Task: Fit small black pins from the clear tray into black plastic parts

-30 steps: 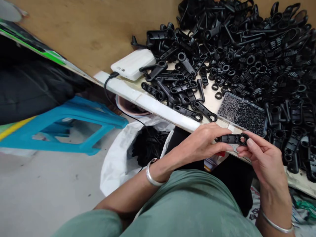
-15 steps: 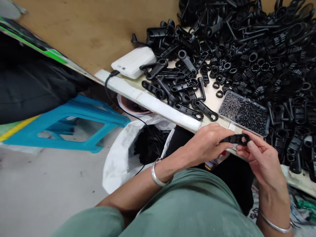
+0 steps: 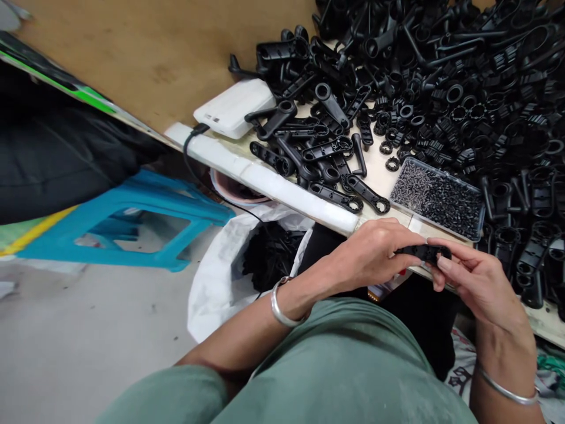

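Note:
Just over the table's front edge, my left hand (image 3: 375, 250) pinches one end of a black plastic crank handle (image 3: 424, 253). The fingers and thumb of my right hand (image 3: 479, 274) close on its ringed end, hiding part of it. Whether a smaller piece sits between those fingertips, I cannot tell. Beyond my hands lies a clear plastic box (image 3: 436, 197) full of tiny dark parts. Several similar black crank handles (image 3: 335, 197) lie on the table to the left of the box.
Black rings (image 3: 392, 164) and more handles are heaped at the back and right. A white power bank (image 3: 236, 109) with a cable rests near the left edge. Below stand a white sack (image 3: 212, 294) of black parts and a blue stool (image 3: 110, 229).
My right hand has shifted its fingertips on the ringed end, and the crank handle has tilted slightly. My left hand keeps its hold. The whole view has shifted a little.

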Action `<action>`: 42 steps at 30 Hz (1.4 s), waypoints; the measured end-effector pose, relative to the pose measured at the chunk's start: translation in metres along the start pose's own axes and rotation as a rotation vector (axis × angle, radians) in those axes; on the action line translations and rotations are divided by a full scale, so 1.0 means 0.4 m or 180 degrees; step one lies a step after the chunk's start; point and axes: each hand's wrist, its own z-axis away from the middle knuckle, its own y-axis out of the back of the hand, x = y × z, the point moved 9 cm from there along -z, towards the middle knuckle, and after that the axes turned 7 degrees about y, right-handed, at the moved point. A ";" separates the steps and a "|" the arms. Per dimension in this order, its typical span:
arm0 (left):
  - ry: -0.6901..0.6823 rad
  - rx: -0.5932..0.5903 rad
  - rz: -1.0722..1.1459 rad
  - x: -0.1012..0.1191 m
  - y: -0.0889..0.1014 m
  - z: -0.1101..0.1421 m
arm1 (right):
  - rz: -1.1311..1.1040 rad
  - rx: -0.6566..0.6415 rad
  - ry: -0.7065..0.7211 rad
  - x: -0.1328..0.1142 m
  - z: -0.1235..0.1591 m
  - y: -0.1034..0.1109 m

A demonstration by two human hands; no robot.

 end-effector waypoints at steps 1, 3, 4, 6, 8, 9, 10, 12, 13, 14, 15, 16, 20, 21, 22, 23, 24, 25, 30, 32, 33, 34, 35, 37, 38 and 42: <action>0.0007 -0.0026 0.0004 -0.001 -0.001 -0.001 | -0.0008 -0.0041 -0.0011 0.001 -0.002 -0.001; 0.0009 -0.0056 -0.0011 -0.001 -0.005 -0.002 | 0.0017 -0.0075 -0.0019 0.006 -0.006 0.000; 0.0001 -0.0049 -0.0027 -0.001 -0.006 -0.003 | 0.0054 -0.0059 -0.0015 0.009 -0.007 0.003; -0.0014 -0.0012 -0.0070 -0.005 -0.008 -0.005 | 0.0153 0.0028 -0.0006 0.017 -0.009 0.012; -0.0004 0.0024 -0.0155 -0.014 -0.013 -0.007 | 0.0280 0.0189 0.0020 0.023 -0.007 0.025; 0.0006 0.0024 -0.0225 -0.021 -0.017 -0.009 | 0.0358 0.0270 0.0043 0.025 -0.005 0.032; 0.0010 0.0003 -0.0308 -0.027 -0.023 -0.011 | 0.0441 0.0333 0.0068 0.025 -0.002 0.038; -0.0007 -0.0083 -0.0511 -0.038 -0.036 -0.015 | 0.0644 0.0415 0.0112 0.022 0.006 0.050; -0.0021 -0.0136 -0.0626 -0.043 -0.042 -0.017 | 0.0781 0.0467 0.0128 0.019 0.011 0.059; -0.0034 -0.0188 -0.0739 -0.046 -0.048 -0.018 | 0.0947 0.0545 0.0145 0.014 0.017 0.070; -0.0047 -0.0237 -0.0844 -0.049 -0.051 -0.019 | 0.1124 0.0644 0.0177 0.007 0.022 0.084; -0.0053 -0.0272 -0.0925 -0.050 -0.053 -0.019 | 0.1299 0.0746 0.0230 -0.003 0.026 0.097; -0.0148 -0.0302 -0.0940 -0.038 -0.039 -0.021 | 0.2023 0.0907 0.0588 -0.058 0.007 0.117; -0.0166 -0.0284 -0.0935 -0.033 -0.031 -0.024 | 0.2288 0.0941 0.0728 -0.077 -0.007 0.114; -0.0166 -0.0259 -0.0959 -0.031 -0.023 -0.028 | 0.2596 0.0970 0.0894 -0.099 -0.022 0.106; -0.0153 -0.0232 -0.1014 -0.029 -0.015 -0.035 | 0.2919 0.0977 0.1083 -0.121 -0.040 0.093; -0.0131 -0.0200 -0.1095 -0.029 -0.006 -0.043 | 0.3232 0.0929 0.1287 -0.141 -0.058 0.073; -0.0102 -0.0165 -0.1200 -0.030 0.001 -0.053 | 0.3527 0.0830 0.1433 -0.155 -0.076 0.051; -0.0100 -0.0093 -0.1742 -0.034 0.009 -0.117 | 0.4608 0.0565 0.1219 -0.167 -0.140 0.009; -0.0295 -0.0084 -0.1821 -0.024 -0.006 -0.142 | 0.4781 0.0626 0.1022 -0.165 -0.144 0.023; -0.0413 -0.0068 -0.1838 -0.015 -0.014 -0.153 | 0.4824 0.0614 0.0962 -0.162 -0.145 0.030; -0.0517 -0.0068 -0.1855 -0.007 -0.024 -0.164 | 0.4848 0.0569 0.0935 -0.158 -0.147 0.033; -0.0590 -0.0113 -0.1884 0.000 -0.035 -0.175 | 0.4858 0.0502 0.0935 -0.154 -0.148 0.034; -0.0583 -0.0332 -0.1991 0.003 -0.062 -0.196 | 0.4838 0.0351 0.0980 -0.146 -0.155 0.032; -0.0516 -0.0450 -0.2053 0.000 -0.073 -0.205 | 0.4811 0.0290 0.1009 -0.143 -0.159 0.029; -0.0323 -0.0582 -0.2226 -0.018 -0.089 -0.230 | 0.4827 0.0226 0.1118 -0.140 -0.177 0.016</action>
